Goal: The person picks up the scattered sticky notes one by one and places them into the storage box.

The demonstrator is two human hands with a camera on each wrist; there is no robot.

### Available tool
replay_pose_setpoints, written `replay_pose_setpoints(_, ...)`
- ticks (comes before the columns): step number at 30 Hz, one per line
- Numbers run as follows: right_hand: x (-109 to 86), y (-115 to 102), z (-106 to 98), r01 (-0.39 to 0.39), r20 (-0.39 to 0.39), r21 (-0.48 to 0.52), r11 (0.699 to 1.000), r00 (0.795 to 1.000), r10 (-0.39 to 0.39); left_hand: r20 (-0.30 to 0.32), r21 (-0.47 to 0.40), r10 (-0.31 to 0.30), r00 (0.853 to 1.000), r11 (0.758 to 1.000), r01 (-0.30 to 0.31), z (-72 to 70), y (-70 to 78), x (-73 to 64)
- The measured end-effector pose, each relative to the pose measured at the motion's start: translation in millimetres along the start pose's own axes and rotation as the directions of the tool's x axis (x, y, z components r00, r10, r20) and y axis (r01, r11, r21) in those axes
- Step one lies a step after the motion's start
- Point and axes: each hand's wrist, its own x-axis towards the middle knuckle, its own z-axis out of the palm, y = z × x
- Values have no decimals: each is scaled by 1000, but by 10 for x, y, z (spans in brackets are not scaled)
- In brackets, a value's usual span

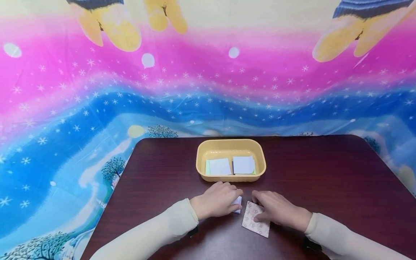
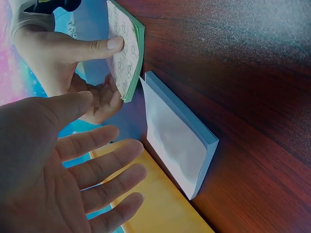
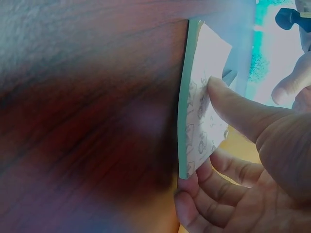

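My right hand (image 1: pixel 281 210) holds a notepad with a patterned top sheet (image 1: pixel 258 228) and green edges. Its thumb lies on the patterned face, while the other fingers are at the pad's edge and underside in the right wrist view. A second pad, white on top with bluish sides (image 2: pixel 175 138), lies on the table just left of it. Over that white pad hovers my left hand (image 1: pixel 214 201), covering much of it in the head view. In the left wrist view, this hand's fingers are loosely extended, apart from the pad, and hold nothing.
A yellow plastic tray (image 1: pixel 230 178) stands beyond the hands on the dark brown table (image 1: pixel 162 169). Inside it are two small stacks of paper, a left stack (image 1: pixel 219 167) and a right stack (image 1: pixel 243 165). A colourful printed cloth (image 1: pixel 208 79) hangs behind the table.
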Motion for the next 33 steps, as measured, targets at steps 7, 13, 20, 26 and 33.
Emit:
replay_pose_setpoints(7, 11, 10, -22, 7, 18, 21, 1000, 1000, -8, 12, -11, -4, 1000, 1000, 4, 0, -2, 7)
replay_pose_setpoints(13, 17, 24, -98, 42, -15, 18, 999, 999, -41, 4, -14, -12, 1000, 1000, 12, -2, 1, 10)
replay_pose_setpoints(20, 18, 46, -185, 41, -51, 0, 999, 998, -41, -16, -19, -15, 1000, 1000, 15, -8, -1, 30)
replay_pose_setpoints(26, 21, 27, -240, 41, -80, -32, 999, 996, -43, -31, -21, -10, 999, 1000, 10, -59, 0, 33)
replay_pose_setpoints(33, 25, 7, -278, 50, -95, -45, 998, 994, -54, -48, -30, -9, 999, 1000, 8, -92, -22, 63)
